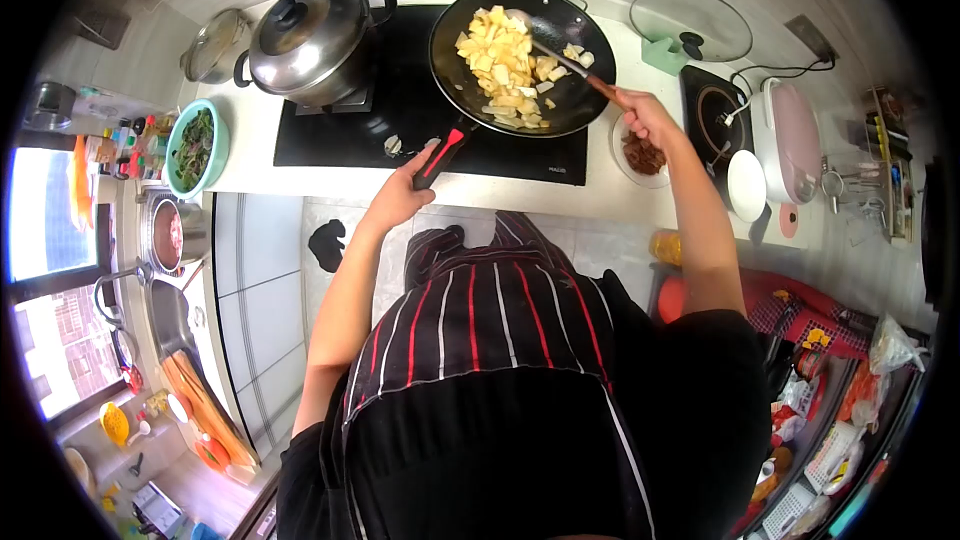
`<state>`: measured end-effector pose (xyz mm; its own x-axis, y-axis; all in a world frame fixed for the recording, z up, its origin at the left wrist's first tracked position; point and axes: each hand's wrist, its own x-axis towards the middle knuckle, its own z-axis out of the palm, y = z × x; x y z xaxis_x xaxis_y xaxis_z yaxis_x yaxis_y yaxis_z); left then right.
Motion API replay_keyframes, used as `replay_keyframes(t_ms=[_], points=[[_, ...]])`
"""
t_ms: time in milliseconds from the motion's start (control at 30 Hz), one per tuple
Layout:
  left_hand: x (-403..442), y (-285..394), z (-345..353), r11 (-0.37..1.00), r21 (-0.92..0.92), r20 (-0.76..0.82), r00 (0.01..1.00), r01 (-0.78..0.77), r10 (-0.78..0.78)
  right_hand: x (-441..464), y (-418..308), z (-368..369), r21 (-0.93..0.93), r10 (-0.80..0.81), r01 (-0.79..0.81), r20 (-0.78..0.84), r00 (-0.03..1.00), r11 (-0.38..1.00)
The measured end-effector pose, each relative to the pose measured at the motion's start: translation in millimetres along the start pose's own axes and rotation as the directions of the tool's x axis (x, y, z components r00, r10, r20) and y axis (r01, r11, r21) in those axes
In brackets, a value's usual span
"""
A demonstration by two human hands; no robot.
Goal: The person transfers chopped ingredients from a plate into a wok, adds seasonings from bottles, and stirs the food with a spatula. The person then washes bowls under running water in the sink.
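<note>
My left hand (400, 198) is closed around the handle (441, 158) of a black wok, its thumb lying along the red-trimmed grip. The wok (575, 25) sits on the right side of the black glass cooktop (330, 145). Pale yellow chunks of food (497, 55), perhaps potato, are heaped in it, with a few pieces apart on the right. My right hand (645, 118) grips the wooden handle of a spatula (585, 74), which reaches into the wok; its head is partly hidden among the chunks. Under my right hand is a plate of brown, meat-like pieces (643, 153).
A lidded steel pot (312, 45) stands on the left burner. Left of it are a bowl of leafy greens (197, 147) and a glass lid (218, 45). Another glass lid (690, 20), an induction plate (708, 105) and a white bowl (746, 185) are at right.
</note>
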<state>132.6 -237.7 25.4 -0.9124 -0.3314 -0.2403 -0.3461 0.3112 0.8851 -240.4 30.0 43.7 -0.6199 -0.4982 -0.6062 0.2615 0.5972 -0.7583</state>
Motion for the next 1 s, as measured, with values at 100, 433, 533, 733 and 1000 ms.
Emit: replay_keyframes(t_ms=[100,433,533,733,1000], points=[[1,-6,1,0.999,-0.029,-0.012,0.999,-0.032,0.032,-38,-16,23,-0.086,-0.128,0.13,0.028,0.991,0.988],[0,3,0,0.999,-0.033,0.009,0.999,0.039,-0.038,-100,-4,6,-0.393,-0.117,0.083,-0.062,0.991,0.916],[-1,7,-4,0.997,-0.055,0.019,0.999,0.046,-0.045,-60,15,-10,-0.672,-0.401,0.16,-0.22,0.889,0.723],[0,13,-9,0.996,-0.003,0.046,0.995,0.089,-0.089,-23,-21,-13,-0.579,-0.369,0.099,-0.369,0.853,0.809],[0,6,-7,1.0,-0.011,0.025,0.999,0.025,-0.024,-68,-57,37,-0.828,-0.4,0.217,-0.009,0.917,0.517]])
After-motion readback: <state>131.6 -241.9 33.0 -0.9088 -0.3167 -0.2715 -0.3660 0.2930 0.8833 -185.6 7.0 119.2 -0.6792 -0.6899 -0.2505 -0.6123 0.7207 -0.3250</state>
